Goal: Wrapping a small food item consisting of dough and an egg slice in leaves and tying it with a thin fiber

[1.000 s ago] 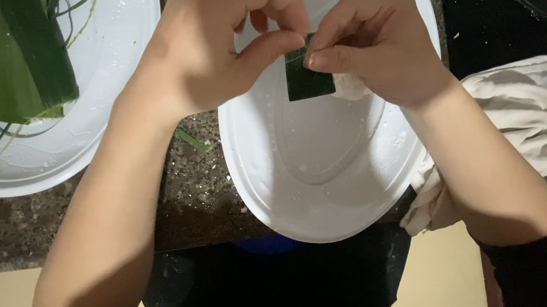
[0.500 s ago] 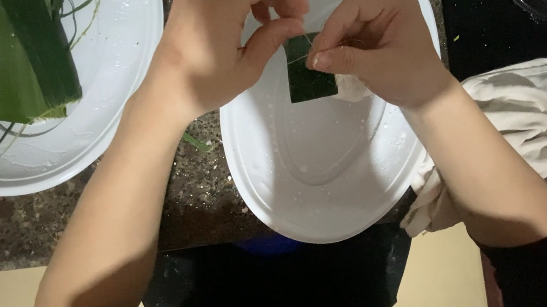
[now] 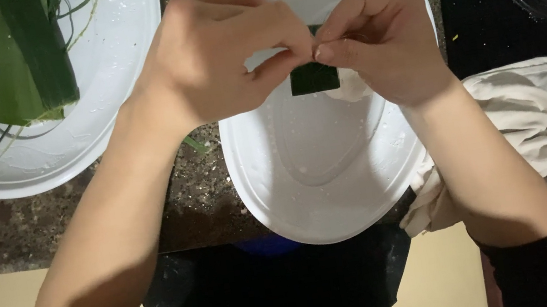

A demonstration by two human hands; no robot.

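White oval dish (image 3: 322, 189) on a stone counter (image 3: 81, 218); cut leaves (image 3: 2, 78) lie on a second dish (image 3: 102, 121). Above the oval dish, left hand (image 3: 216, 61) and right hand (image 3: 380, 44) pinch a small folded green leaf piece (image 3: 313, 79) between fingertips. Step judged: folding; next calls for a firm pinch.
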